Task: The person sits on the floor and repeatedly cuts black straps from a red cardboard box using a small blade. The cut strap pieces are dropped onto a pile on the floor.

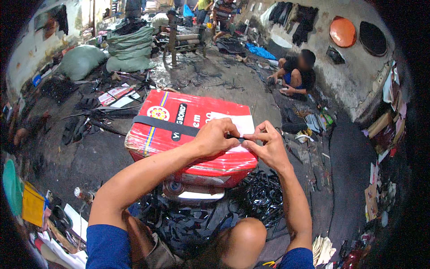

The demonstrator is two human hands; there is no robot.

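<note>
In front of my knees a red box (197,168) wrapped in shiny plastic serves as a raised surface. Across its top runs a flat black strip (168,125), from the left edge toward the right side. My left hand (218,136) pinches the strip near its right end, thumb and fingers pressed together. Close beside it, my right hand (267,145) also pinches the strip's end between thumb and fingertips. The two hands nearly touch. A white patch (237,122) on the box top lies just behind them.
Black strip scraps (264,193) are heaped below the box, around my feet. A person (298,74) squats at the right, farther off. Big green sacks (130,50) stand at the far left. Papers and a yellow board (33,205) lie at the left rim.
</note>
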